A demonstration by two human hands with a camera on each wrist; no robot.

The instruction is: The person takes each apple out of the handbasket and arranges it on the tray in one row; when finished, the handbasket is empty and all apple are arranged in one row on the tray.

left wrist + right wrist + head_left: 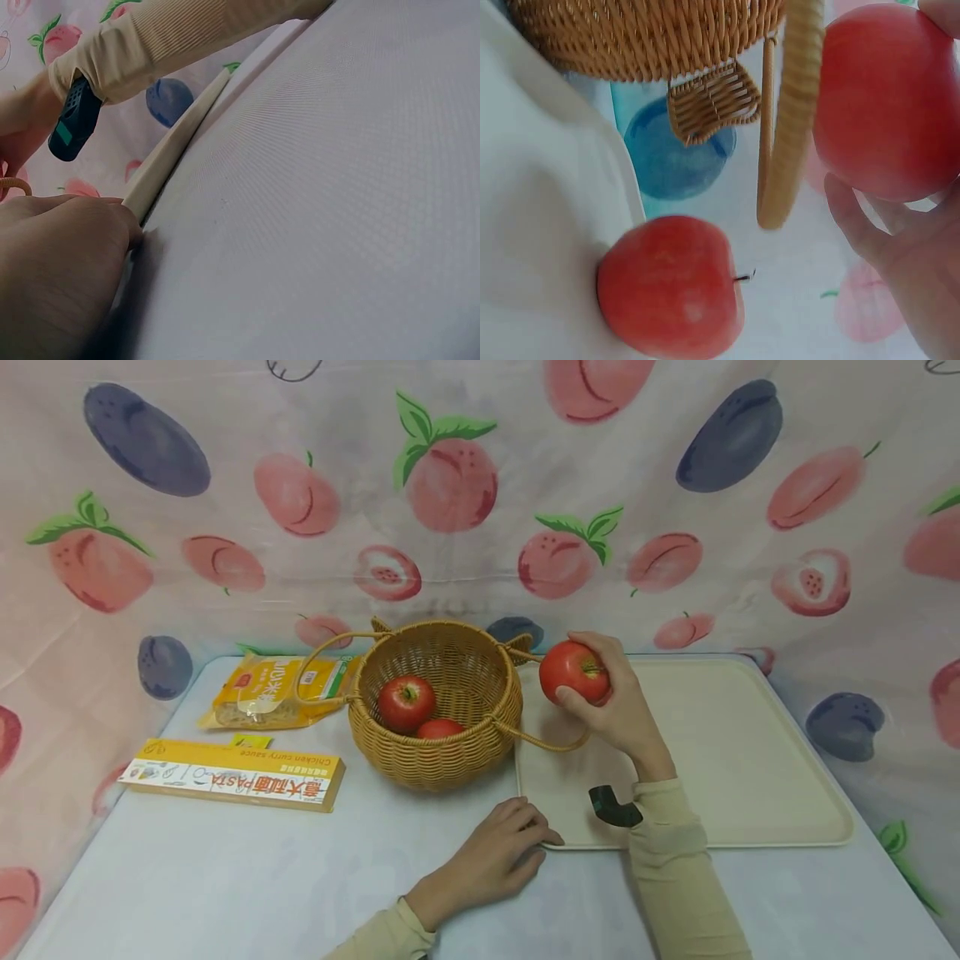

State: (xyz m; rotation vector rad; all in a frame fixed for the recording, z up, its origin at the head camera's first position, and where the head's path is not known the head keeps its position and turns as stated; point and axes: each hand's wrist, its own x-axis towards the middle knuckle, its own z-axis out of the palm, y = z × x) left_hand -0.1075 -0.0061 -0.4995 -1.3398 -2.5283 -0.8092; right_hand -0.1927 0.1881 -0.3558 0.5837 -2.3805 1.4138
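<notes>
My right hand [618,702] grips a red apple [567,670] above the left part of the cream tray [735,752], to the right of the wicker basket [435,760]. In the right wrist view, the held apple [892,101] is beside the basket's looped handle [799,105]. A second apple [671,289] rests at the tray's edge in that view; the head view does not show it. Inside the basket are two red apples, one whole in view [406,703], the other [439,728] partly hidden by the rim. My left hand [491,856] rests with loosely bent fingers at the tray's near left corner.
Left of the basket lies a yellow food packet [273,693], partly behind a basket handle. A long pasta box [232,775] lies in front of it. A fruit-print cloth [480,560] hangs behind the white table [300,877].
</notes>
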